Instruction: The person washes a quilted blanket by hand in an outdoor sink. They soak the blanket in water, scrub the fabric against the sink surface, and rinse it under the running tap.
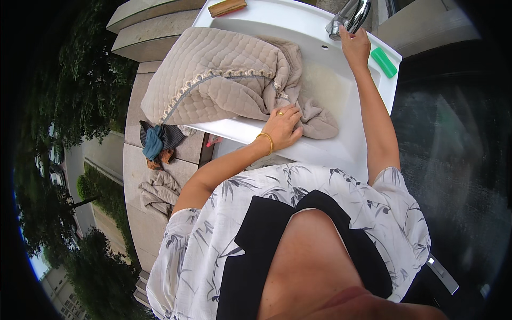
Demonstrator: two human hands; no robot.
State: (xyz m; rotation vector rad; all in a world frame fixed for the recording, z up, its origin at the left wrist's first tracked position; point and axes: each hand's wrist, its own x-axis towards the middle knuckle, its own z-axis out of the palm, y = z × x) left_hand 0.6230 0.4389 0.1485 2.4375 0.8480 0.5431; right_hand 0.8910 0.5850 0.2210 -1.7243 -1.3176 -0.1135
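Note:
A beige quilted cloth with a scalloped lace trim (224,60) lies bunched over the left side of a white sink (352,116), part of it down in the basin. My left hand (282,126), with a ring and a bracelet, rests on the cloth at the sink's near edge, its fingers loosely bent; whether they pinch the fabric is unclear. At the far right, my right hand (356,46) has its fingers at the chrome faucet (346,20), thumb and fingertips on its lower part. Cloudy liquid seems to lie in the basin beside the cloth.
A wooden brush or block (227,7) sits on the sink's far left rim, and a green bar (384,62) on its right rim. Left of the sink, a tiled stone ledge (140,160) holds a blue cloth (153,143) and a crumpled beige cloth (162,192). A dark glass panel stands right.

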